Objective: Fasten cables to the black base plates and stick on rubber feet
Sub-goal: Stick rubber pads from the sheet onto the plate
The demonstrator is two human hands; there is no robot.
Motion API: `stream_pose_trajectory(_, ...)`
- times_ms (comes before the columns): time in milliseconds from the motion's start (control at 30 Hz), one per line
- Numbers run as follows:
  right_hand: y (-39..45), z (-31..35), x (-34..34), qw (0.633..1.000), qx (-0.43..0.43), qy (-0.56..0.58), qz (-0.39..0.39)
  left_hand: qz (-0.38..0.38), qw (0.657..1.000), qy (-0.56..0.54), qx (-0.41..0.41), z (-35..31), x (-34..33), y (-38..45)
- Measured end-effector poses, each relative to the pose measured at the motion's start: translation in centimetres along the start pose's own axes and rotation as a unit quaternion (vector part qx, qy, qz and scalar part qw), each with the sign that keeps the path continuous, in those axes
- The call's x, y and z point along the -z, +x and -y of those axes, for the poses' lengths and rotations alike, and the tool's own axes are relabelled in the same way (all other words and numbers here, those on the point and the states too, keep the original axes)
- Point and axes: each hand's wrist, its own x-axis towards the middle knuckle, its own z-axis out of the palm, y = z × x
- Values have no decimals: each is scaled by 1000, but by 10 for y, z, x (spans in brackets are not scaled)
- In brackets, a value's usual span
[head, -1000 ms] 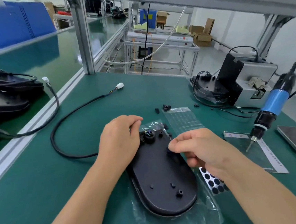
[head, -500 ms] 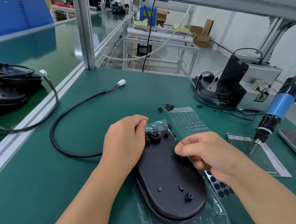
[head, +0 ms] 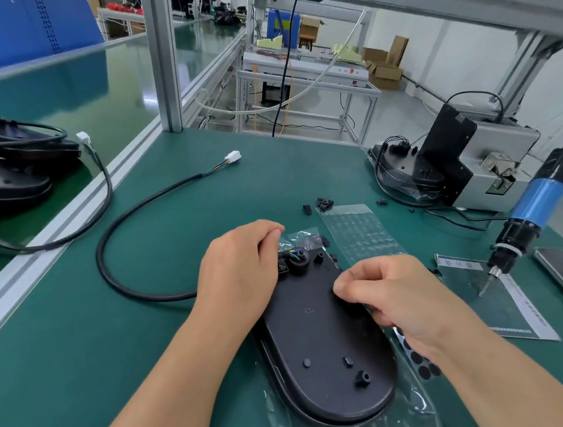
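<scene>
Centrally, one black oval plastic base plate was seen lying on a clear plastic bag on the green bench mat, its long axis running from the near edge up and slightly left toward the far end, where one black round cable grommet was seated. One black round cable was looped away to the left of the left hand and ended in one white connector. The left hand was curled over the plate's far left edge, gripping it beside the grommet. The right hand was held apart from it, over the plate's right edge, with fingertips pinched together; what was pinched could not be told. One sheet of black round rubber feet was partly hidden beneath the right wrist. One blue-and-black electric screwdriver hung to the right of the right hand.
</scene>
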Motion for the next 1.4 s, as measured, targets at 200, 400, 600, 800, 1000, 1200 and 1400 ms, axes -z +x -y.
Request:
stream_pose_trajectory(200,2,-8,-1,998,33,-37,-26,-1,1000,-3,-1,1,0,-1)
stream_pose_trajectory(400,2,-9,0,998,45,-41,-25,-2,1000,1,0,1,-1,-1)
stream_pose_trajectory(600,-1,-9,0,998,51,-35,-6,-1,1000,-1,1,2,-1,-1)
stream_pose_trajectory(800,-5,-4,4,999,43,8,23,0,1000,1,5,3,-2,0)
stream_pose_trajectory(1000,-2,-6,2,999,33,-7,14,0,1000,2,5,3,-2,-1)
stream_pose_trajectory(1200,-3,-7,2,999,39,-22,7,0,1000,1,4,2,-2,-2)
stream_pose_trajectory(1400,-4,-6,0,998,51,-40,-4,-1,1000,1,2,1,-2,-2)
